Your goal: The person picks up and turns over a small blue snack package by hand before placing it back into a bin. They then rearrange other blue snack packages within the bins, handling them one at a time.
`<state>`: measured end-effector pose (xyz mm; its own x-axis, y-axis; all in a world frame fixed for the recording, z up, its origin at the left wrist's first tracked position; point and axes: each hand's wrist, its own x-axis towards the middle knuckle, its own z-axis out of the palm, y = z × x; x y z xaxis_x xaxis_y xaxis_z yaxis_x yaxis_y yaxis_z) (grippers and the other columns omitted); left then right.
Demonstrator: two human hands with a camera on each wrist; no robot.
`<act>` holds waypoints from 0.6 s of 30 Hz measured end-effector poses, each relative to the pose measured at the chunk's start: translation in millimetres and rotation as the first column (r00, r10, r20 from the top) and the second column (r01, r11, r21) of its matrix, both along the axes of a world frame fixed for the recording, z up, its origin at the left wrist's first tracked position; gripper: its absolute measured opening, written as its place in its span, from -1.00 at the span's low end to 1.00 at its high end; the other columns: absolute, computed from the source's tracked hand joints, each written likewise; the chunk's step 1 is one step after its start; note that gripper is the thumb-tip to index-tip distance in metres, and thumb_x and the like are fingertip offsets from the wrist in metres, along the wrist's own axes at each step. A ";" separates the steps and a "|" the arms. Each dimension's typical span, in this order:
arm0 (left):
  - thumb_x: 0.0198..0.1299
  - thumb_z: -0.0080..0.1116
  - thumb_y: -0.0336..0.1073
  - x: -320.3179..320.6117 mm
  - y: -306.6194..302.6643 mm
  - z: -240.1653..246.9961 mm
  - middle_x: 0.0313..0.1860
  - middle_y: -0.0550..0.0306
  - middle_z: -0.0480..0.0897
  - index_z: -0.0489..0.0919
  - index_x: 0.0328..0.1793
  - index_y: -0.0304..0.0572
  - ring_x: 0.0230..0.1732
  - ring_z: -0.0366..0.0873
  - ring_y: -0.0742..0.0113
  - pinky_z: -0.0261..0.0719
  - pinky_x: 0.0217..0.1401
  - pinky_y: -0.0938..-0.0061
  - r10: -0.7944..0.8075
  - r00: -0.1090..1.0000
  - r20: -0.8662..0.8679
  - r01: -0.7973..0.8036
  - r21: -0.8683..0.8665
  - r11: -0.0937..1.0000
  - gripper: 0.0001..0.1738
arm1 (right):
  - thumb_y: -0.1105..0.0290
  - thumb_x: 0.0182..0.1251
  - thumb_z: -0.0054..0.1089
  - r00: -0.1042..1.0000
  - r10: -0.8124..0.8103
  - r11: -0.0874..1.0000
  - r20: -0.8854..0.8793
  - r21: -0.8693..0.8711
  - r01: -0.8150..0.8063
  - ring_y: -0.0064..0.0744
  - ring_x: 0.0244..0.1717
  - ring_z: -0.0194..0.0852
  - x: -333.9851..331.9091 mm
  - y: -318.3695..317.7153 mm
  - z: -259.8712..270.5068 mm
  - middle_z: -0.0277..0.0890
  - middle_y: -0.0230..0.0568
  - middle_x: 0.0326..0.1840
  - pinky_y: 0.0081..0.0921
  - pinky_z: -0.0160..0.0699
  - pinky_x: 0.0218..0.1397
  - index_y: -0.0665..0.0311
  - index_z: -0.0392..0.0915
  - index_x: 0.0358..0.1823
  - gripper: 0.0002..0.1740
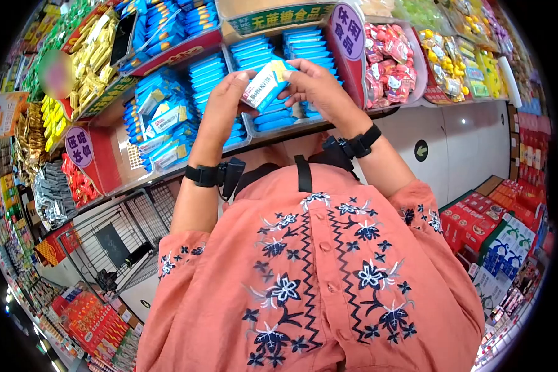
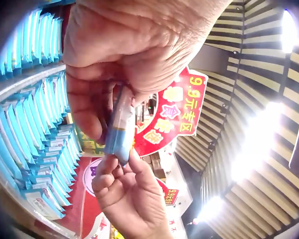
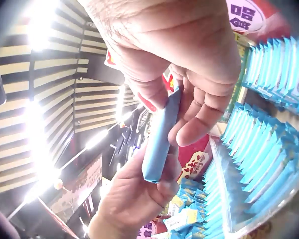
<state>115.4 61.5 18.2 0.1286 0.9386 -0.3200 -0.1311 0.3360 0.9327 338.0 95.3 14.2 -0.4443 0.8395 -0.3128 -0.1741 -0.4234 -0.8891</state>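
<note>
Both hands hold one small blue-and-white snack packet (image 1: pixel 265 84) over the shelf, its printed face tilted up. My left hand (image 1: pixel 224 102) pinches its left end, the thumb along the edge. At the upper right corner, my right hand (image 1: pixel 325 90) grips the packet between thumb and fingers. The left wrist view shows the packet (image 2: pixel 120 124) edge-on, with the right hand (image 2: pixel 132 199) beyond it. From the right wrist, the blue back of the packet (image 3: pixel 162 137) shows between both hands. Rows of similar blue packets (image 1: pixel 208 84) stand in bins just behind.
Pink wrapped sweets (image 1: pixel 390 65) fill a bin on the right, gold packets (image 1: pixel 96 53) one at upper left. A wire shopping cart (image 1: pixel 121 242) stands at lower left. Stacked red boxes (image 1: pixel 477 217) are at right. The shelf's front edge (image 1: pixel 254 149) runs before the body.
</note>
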 end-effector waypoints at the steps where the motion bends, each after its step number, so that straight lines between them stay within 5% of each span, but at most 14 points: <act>1: 0.58 -0.01 0.02 0.2 0.2 0.6 -0.14 0.14 0.69 0.60 0.28 -0.28 -0.23 0.66 0.45 0.70 -0.26 0.51 0.004 1.000 0.006 -0.004 -0.011 1.000 -0.49 | 0.26 0.58 0.15 0.999 -0.024 0.999 -0.024 -0.037 0.023 -0.41 -0.12 0.72 3.5 -0.4 -1.3 0.62 -0.16 -0.02 -0.50 0.74 -0.11 0.38 0.39 0.33 -0.55; 14: 0.52 0.15 -0.03 20.1 12.3 -6.4 -0.22 0.16 0.70 0.59 0.11 -0.23 -0.24 0.68 0.43 0.68 -0.28 0.55 -0.055 0.994 0.095 0.058 -0.026 0.998 -0.61 | 0.35 0.56 0.15 0.978 -0.193 0.979 -0.082 -0.082 0.187 -0.23 -0.12 0.77 33.1 -3.2 -6.1 0.62 -0.03 -0.04 -0.38 0.81 -0.06 0.37 0.42 0.09 -0.74; 18: 0.51 0.17 -0.03 28.2 13.3 -6.7 -0.21 0.18 0.70 0.59 0.08 -0.20 -0.24 0.68 0.44 0.67 -0.29 0.56 -0.059 0.995 0.074 0.061 -0.015 0.998 -0.64 | 0.31 0.58 0.14 0.983 -0.174 0.982 -0.061 -0.081 0.169 -0.27 -0.05 0.76 41.8 -4.6 -6.9 0.65 -0.07 0.01 -0.42 0.77 0.02 0.32 0.41 0.15 -0.71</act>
